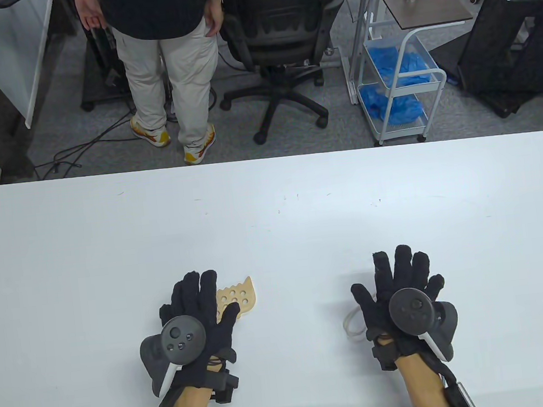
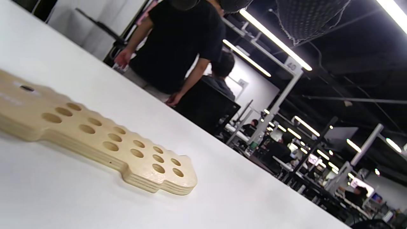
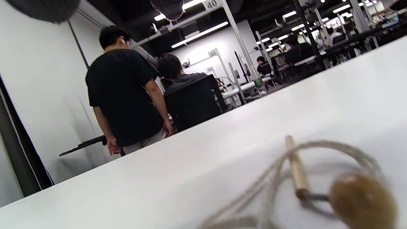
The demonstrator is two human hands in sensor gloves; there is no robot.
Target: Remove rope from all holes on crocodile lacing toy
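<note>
The wooden crocodile lacing toy (image 1: 239, 300) lies flat on the white table (image 1: 272, 213). My left hand (image 1: 199, 303) lies over its left part with fingers spread. In the left wrist view the toy (image 2: 105, 140) shows several holes, and no rope runs through them. The pale rope (image 1: 351, 325) lies in a loose loop on the table, apart from the toy, partly hidden under my right hand (image 1: 401, 282), which is flat with fingers spread. The right wrist view shows the coiled rope (image 3: 276, 178) with its wooden needle (image 3: 295, 168) and a wooden bead (image 3: 361, 200).
A person (image 1: 164, 55) stands beyond the table's far edge beside a black office chair (image 1: 279, 42). A white cart (image 1: 398, 69) with blue items stands further right. The wide table surface stretches beyond both hands.
</note>
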